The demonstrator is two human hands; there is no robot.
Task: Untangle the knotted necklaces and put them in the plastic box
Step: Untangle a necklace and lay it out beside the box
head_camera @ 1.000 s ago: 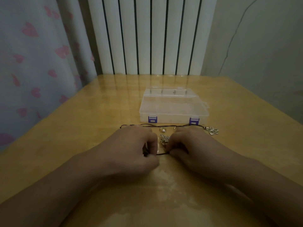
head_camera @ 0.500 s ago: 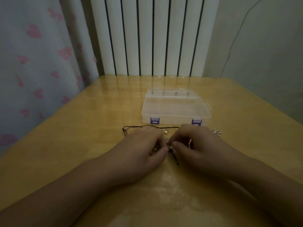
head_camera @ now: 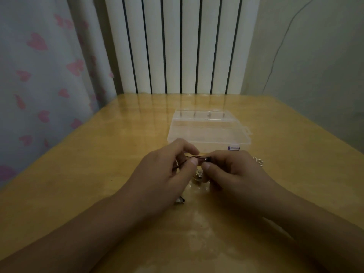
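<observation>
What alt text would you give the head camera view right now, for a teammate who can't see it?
Two bare hands, left hand and right hand, pinch a dark necklace cord between them just above a wooden table. Small silver pendants hang or lie below the fingers. A closed clear plastic box with purple latches sits just beyond, before a white radiator.
</observation>
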